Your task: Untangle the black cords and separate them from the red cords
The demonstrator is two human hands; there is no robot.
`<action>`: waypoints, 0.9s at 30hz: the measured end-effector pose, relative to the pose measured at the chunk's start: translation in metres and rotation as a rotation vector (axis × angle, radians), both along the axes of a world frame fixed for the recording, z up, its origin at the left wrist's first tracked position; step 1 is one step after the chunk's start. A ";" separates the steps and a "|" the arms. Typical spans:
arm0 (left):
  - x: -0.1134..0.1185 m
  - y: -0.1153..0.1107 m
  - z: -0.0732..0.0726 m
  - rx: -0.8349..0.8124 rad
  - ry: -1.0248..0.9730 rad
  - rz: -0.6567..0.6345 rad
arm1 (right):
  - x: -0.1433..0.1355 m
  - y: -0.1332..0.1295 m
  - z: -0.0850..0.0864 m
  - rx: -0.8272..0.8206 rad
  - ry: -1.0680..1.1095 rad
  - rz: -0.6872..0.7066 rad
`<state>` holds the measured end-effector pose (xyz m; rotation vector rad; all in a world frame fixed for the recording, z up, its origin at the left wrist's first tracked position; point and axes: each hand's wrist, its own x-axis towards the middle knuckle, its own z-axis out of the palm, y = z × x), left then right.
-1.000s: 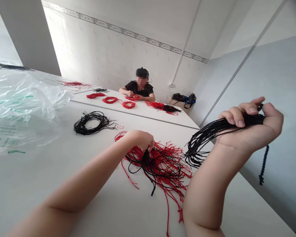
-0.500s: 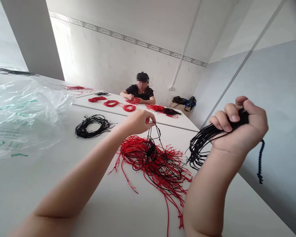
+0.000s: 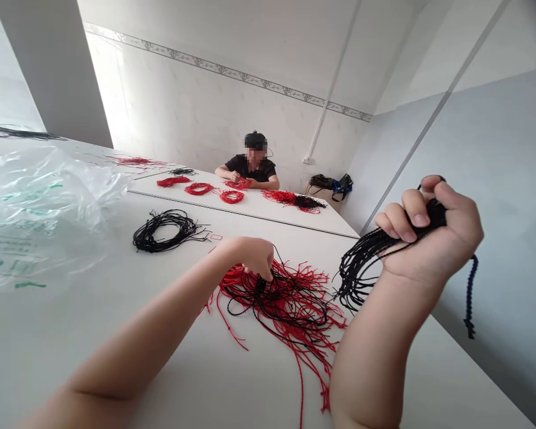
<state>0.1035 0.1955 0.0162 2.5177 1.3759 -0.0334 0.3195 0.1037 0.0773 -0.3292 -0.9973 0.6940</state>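
My right hand (image 3: 433,226) is raised at the right, its fingers wrapped round a bundle of black cords (image 3: 361,265) whose looped ends hang to the left. One dark braided end (image 3: 471,298) dangles below the wrist. Near the middle, my left hand (image 3: 256,259) reaches down with bent fingers onto black cords (image 3: 261,292) in the pile; its fingertips are partly hidden. These black cords lie over a spread of red cords (image 3: 295,339) on the white table (image 3: 196,381). Left of the pile rests a coil of black cord (image 3: 165,231).
A crumpled clear plastic bag (image 3: 49,220) lies at the left. Across the table a person (image 3: 252,164) handles red cord. Red coils (image 3: 199,189) and a red and black pile (image 3: 295,199) lie before them. Black bags (image 3: 330,185) stand beyond.
My left hand has moved down from above the pile to the black cords, and the strand it was lifting has dropped lower. My right hand still holds its bundle.
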 end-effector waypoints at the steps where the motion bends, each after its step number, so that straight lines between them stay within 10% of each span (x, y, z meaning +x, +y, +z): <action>1: 0.003 0.001 -0.005 -0.052 0.052 -0.002 | 0.000 0.000 0.000 -0.002 0.000 -0.002; 14: 0.008 0.017 -0.025 -0.118 0.157 0.051 | -0.002 -0.003 -0.001 -0.018 -0.017 0.000; 27: -0.035 0.004 0.029 -0.036 -0.352 0.070 | -0.007 0.003 -0.003 0.019 -0.074 0.040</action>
